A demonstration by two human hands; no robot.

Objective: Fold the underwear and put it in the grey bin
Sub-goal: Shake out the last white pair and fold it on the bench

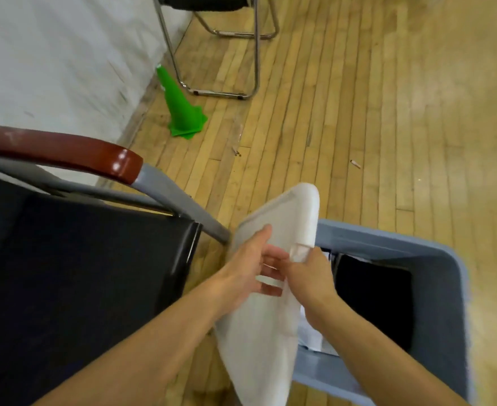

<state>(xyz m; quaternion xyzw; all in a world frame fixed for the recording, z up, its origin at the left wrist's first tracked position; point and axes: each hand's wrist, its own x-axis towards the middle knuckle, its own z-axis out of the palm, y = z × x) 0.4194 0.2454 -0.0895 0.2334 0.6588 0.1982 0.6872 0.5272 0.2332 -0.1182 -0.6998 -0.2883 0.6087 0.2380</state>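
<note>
Both hands hold a white piece of underwear up in the air, at the near-left corner of a grey bin. The left hand lies against the cloth with fingers spread, the thumb stretched up over its face. The right hand pinches a fold of the cloth near its upper edge. The cloth is doubled over, its rounded top tilting away and its lower end hanging between the forearms. Dark and white cloth lies inside the bin. To the left stands a black chair with a reddish-brown armrest. Farther off on the wooden floor are a green cone beside a white wall and a metal-framed chair.
</note>
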